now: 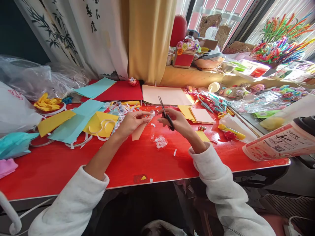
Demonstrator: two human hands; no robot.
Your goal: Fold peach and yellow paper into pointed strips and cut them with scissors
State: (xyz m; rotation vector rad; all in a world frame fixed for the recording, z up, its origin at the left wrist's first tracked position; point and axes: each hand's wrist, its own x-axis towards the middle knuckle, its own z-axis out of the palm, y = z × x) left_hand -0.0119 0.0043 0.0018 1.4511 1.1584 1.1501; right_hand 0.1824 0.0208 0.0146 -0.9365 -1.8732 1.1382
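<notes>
While right hand (176,118) holds scissors (168,120) (black-handled), blades (161,104) slightly parted.

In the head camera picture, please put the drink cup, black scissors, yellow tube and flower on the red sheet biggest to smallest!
1. Drink cup
2. Black scissors and yellow tube: too alike to rank
3. Flower
</notes>
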